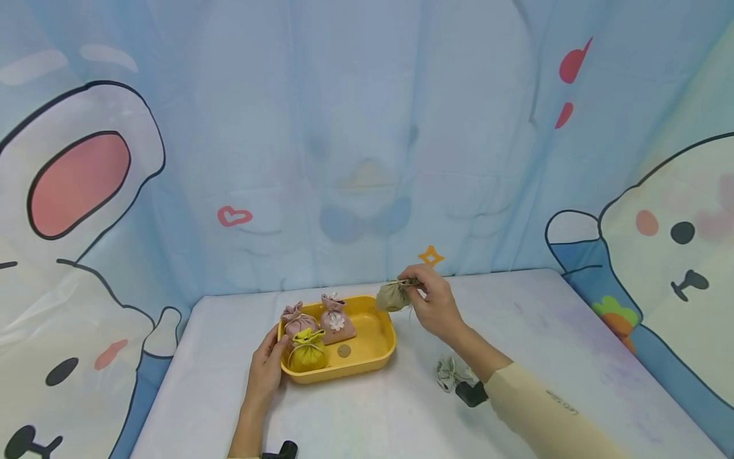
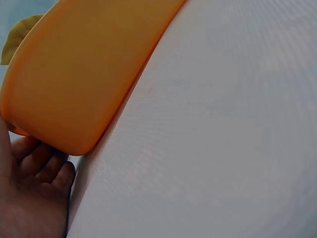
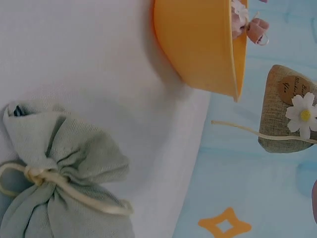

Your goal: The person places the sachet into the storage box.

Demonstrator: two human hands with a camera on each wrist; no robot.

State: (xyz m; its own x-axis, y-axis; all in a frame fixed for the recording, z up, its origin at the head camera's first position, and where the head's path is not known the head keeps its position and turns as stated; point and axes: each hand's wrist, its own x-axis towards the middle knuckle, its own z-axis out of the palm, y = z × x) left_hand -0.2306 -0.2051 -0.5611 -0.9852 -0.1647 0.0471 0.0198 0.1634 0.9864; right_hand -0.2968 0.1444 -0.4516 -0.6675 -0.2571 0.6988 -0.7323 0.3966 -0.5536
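Observation:
A yellow tray stands on the table, with my left hand gripping its left end, thumb by the rim. In the left wrist view, curled fingers sit against the tray's end wall. Inside the tray are a yellow drawstring pouch and two pink ones, the nearer-left pouch and one with a white flower. My right hand pinches an olive drawstring pouch by its gathered neck, over the tray's right end. A white daisy and round label show on this pouch in the right wrist view.
A grey-green drawstring pouch lies on the table under my right forearm, partly hidden by the black wrist camera. A small round disc shows on the tray floor. A printed curtain hangs behind the table.

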